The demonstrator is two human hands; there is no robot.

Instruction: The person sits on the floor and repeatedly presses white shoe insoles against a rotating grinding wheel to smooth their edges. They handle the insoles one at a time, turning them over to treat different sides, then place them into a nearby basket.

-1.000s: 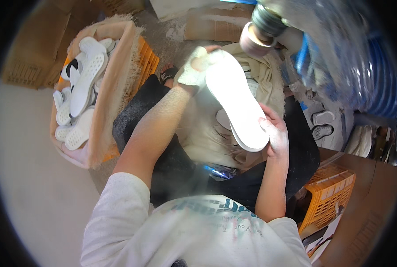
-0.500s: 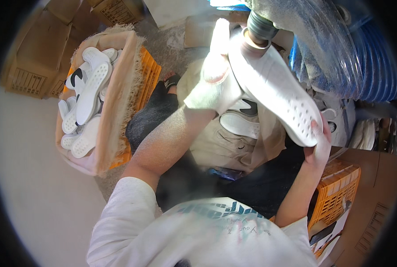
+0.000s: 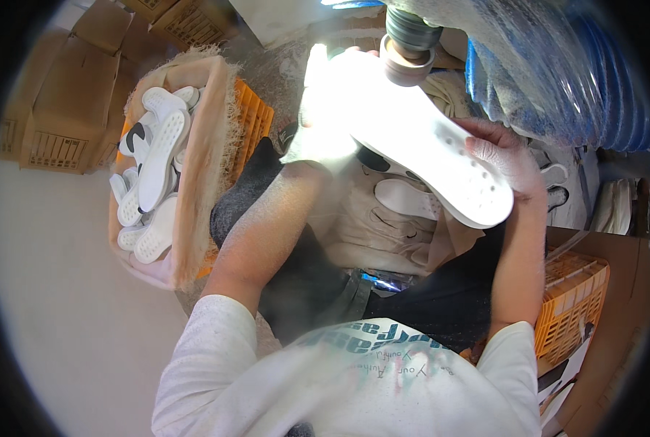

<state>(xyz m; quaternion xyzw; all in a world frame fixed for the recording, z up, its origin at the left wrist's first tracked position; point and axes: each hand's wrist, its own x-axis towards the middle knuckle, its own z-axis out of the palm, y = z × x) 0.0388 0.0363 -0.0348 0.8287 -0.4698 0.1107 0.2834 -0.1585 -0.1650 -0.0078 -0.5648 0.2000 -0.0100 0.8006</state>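
I hold a long white shoe sole [image 3: 427, 156] up in both hands. My left hand [image 3: 321, 138], dusted white, grips its far end. My right hand [image 3: 503, 156] grips the near, wider end, which has small holes. The far part of the sole is pressed against a round spinning sanding drum [image 3: 406, 54] on a machine above it. Fine dust hangs around the sole and my forearms.
An orange crate lined with a fraying sack [image 3: 208, 146] on my left holds several white soles [image 3: 154, 167]. More soles lie on a beige cloth [image 3: 383, 218] in my lap. A second orange crate [image 3: 569, 306] stands right. Blue ribbed hose [image 3: 580, 80] and cardboard boxes [image 3: 70, 95] surround.
Both hands have lifted the sole from over my lap up and forward until it meets the sanding drum; dust has spread around it.
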